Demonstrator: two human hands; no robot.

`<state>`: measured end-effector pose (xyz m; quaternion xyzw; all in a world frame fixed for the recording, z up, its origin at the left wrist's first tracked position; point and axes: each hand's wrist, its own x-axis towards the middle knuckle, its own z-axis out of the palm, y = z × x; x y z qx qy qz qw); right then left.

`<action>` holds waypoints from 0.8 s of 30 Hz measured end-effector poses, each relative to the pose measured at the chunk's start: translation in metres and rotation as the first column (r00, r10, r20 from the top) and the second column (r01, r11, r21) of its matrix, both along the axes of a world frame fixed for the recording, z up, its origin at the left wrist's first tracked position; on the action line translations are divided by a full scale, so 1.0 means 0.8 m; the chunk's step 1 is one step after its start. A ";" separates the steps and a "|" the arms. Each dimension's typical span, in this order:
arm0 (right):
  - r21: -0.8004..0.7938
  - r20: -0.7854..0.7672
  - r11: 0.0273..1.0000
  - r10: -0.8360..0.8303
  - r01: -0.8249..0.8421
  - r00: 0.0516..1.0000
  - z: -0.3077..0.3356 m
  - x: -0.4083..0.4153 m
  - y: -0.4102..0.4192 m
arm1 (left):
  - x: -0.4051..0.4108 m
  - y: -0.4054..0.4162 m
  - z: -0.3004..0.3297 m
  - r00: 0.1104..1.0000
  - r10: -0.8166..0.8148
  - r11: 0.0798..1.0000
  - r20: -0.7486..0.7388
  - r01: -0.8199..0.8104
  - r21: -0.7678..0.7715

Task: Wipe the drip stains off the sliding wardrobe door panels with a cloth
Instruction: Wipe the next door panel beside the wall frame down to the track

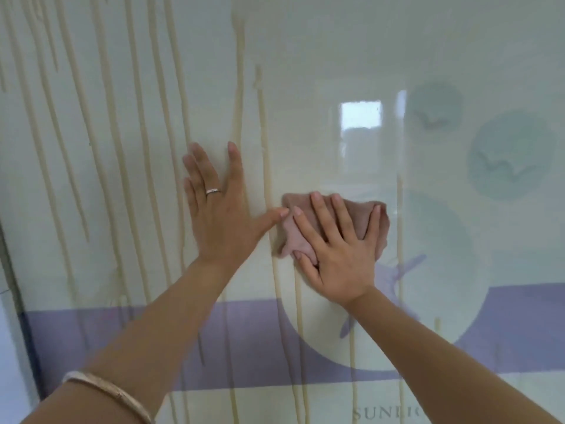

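A glossy pale wardrobe door panel (321,71) fills the view, printed with a purple band and blue-grey circles. Several yellowish drip stains (101,123) run down it, thickest on the left half. My right hand (339,249) lies flat with spread fingers on a crumpled pinkish-brown cloth (363,221), pressing it against the panel. My left hand (220,209), wearing a ring, rests flat on the panel just left of the cloth, thumb tip close to the cloth's edge. Thin drips continue below the cloth.
The panel's dark left frame edge (18,316) runs down the left side, with a pale surface beyond it. A bright window reflection (360,114) shows on the gloss. A gold bangle (113,393) sits on my left forearm.
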<state>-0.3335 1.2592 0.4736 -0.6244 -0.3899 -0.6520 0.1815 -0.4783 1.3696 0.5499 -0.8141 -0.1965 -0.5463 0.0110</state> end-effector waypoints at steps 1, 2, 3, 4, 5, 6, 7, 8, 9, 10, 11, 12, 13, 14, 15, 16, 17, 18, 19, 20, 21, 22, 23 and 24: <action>-0.011 -0.025 1.000 -0.009 0.008 1.000 -0.017 -0.002 -0.002 | 0.001 -0.004 -0.025 1.000 -0.024 0.999 -0.013 0.023 -0.046; -0.031 -0.033 0.999 -0.014 0.013 0.999 -0.029 -0.002 -0.006 | 0.002 -0.004 -0.044 0.999 -0.037 0.996 -0.024 0.035 -0.077; -0.060 -0.033 0.998 -0.012 0.010 0.999 -0.034 -0.002 -0.010 | 0.001 -0.002 -0.057 0.999 -0.043 0.996 -0.027 0.041 -0.078; -0.088 -0.023 0.996 -0.004 0.002 1.000 -0.031 -0.001 -0.014 | 0.001 0.002 -0.062 0.999 -0.045 0.997 -0.023 0.044 -0.061; -0.101 -0.015 0.995 0.013 -0.014 1.000 -0.021 -0.001 -0.015 | 0.001 0.007 -0.064 0.999 -0.045 0.998 -0.028 0.044 -0.053; -0.081 -0.009 0.996 0.026 -0.027 1.000 -0.005 -0.001 -0.015 | 0.001 0.009 -0.063 0.999 -0.043 0.998 -0.030 0.042 -0.045; -0.032 -0.019 0.999 0.039 -0.039 0.999 0.010 0.000 -0.010 | 0.003 0.013 -0.063 0.999 -0.039 0.999 -0.025 0.038 -0.039; 0.036 -0.035 0.999 0.039 -0.038 0.999 0.023 -0.001 -0.005 | 0.005 0.015 -0.064 0.999 -0.036 0.999 -0.011 0.035 -0.026; 0.087 -0.059 0.996 0.034 -0.029 0.998 0.028 -0.001 0.002 | 0.009 0.018 -0.066 0.999 -0.032 0.999 0.000 0.032 -0.011; 0.117 -0.068 0.993 0.026 -0.018 0.997 0.024 -0.002 0.007 | 0.010 0.019 -0.068 0.999 -0.032 0.999 0.010 0.032 -0.002; 0.126 -0.058 0.992 0.015 -0.007 0.998 0.011 -0.002 0.011 | 0.010 0.019 -0.069 0.999 -0.035 0.999 0.019 0.034 0.007; 0.107 -0.047 0.994 0.003 0.002 0.999 -0.010 -0.003 0.015 | 0.010 0.020 -0.069 0.999 -0.041 0.999 0.021 0.041 0.004; 0.066 -0.043 0.998 -0.005 0.008 0.999 -0.037 -0.004 0.017 | 0.007 0.018 -0.068 0.999 -0.046 0.999 0.013 0.046 -0.010; 0.017 -0.042 1.000 -0.013 0.014 0.999 -0.064 -0.006 0.016 | 0.005 0.017 -0.066 0.999 -0.054 0.998 0.001 0.054 -0.021; -0.033 -0.039 0.999 -0.026 0.025 0.999 -0.088 -0.009 0.011 | 0.003 0.016 -0.065 0.998 -0.061 0.998 -0.005 0.061 -0.030; -0.069 -0.027 0.997 -0.035 0.033 0.999 -0.103 -0.010 0.006 | 0.003 0.016 -0.065 0.998 -0.061 0.998 0.000 0.061 -0.029; -0.104 -0.003 0.994 -0.029 0.029 1.000 -0.105 -0.009 0.001 | 0.003 0.016 -0.065 0.998 -0.055 0.998 0.003 0.055 -0.018; -0.130 0.022 0.991 -0.017 0.020 1.000 -0.096 -0.006 -0.003 | 0.004 0.016 -0.066 0.999 -0.047 0.999 0.014 0.047 -0.001; -0.129 0.034 0.992 -0.008 0.012 0.999 -0.079 -0.004 -0.004 | 0.005 0.017 -0.066 0.999 -0.044 0.999 0.022 0.043 0.011; -0.082 0.029 0.997 -0.002 0.005 1.000 -0.054 -0.003 -0.003 | 0.007 0.019 -0.068 0.998 -0.048 0.999 0.029 0.047 0.013; -0.005 -0.002 1.000 -0.003 0.003 1.000 -0.028 -0.004 0.000 | 0.008 0.020 -0.069 0.998 -0.051 0.999 0.034 0.051 0.009; 0.081 -0.045 0.997 0.003 0.001 0.999 -0.006 -0.005 0.004 | 0.011 0.021 -0.071 0.998 -0.053 0.999 0.040 0.052 0.008; 0.148 -0.077 0.989 0.022 -0.010 0.997 0.008 -0.008 0.008 | 0.011 0.022 -0.071 0.998 -0.044 0.999 0.042 0.044 0.012; 0.172 -0.092 0.985 0.032 -0.016 0.995 0.008 -0.010 0.011 | 0.012 0.022 -0.072 0.998 -0.038 0.999 0.041 0.037 0.018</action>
